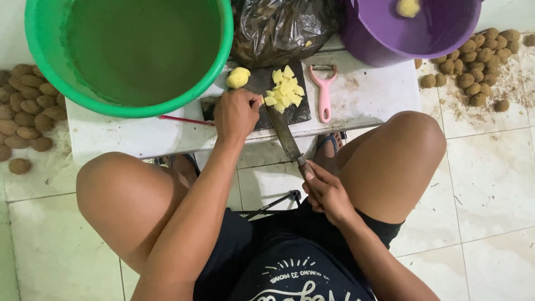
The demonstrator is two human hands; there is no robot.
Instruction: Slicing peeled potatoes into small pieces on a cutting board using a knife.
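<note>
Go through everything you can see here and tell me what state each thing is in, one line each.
Left hand: closed on a potato piece on the cutting board.
Right hand: gripping the knife, blade laid on the board.
Potato pieces: cut, piled.
Peeled potato: whole, uncut.
Peeler: lying unused.
Green basin: holds water.
Purple bucket: holds a peeled potato.
Unpeeled potatoes: heaped on floor.

We lose the round green plastic tub (50, 67) and the purple plastic bucket (368, 39) past the top edge, our left hand (237, 114) covers the near left corner of the dark cutting board (298, 114), and the brown unpeeled potatoes (25, 117) run off the left edge.
</note>
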